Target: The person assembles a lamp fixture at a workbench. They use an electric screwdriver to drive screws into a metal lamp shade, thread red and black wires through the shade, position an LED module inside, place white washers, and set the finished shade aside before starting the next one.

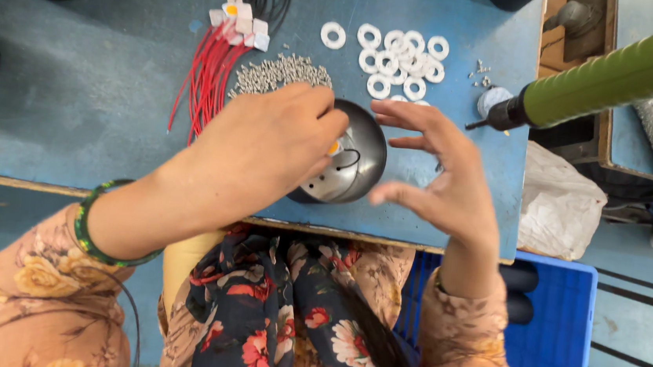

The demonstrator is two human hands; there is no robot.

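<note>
A blue worktable (98, 93) takes up most of the view, with a blue plastic crate (554, 321) tucked beside it at lower right. A green powered screwdriver (611, 78) is hung in from the upper right, bit pointed down-left toward the table. A crumpled white bag (557, 200) is seen just past the table edge.

The main thing is one round metal dome housing (348, 158), sat near the front edge of the table, right between both hands. It's round, so no real long axis to speak of. The left hand (262, 150) is laid over its left side, fingers curled down onto it and pinched at something small by the orange spot inside; what exactly is gripped can't be made out. The right hand (437, 177) is held open and released, fingers spread, just beside the dome's right rim without touching. So the left hand is the nearer one.

Farther back, one bundle of red wires (208, 79) with white connectors is laid out, then one heap of small silver screws (281, 73), then white plastic rings (397, 56), roughly a dozen counted, some overlapped.
</note>
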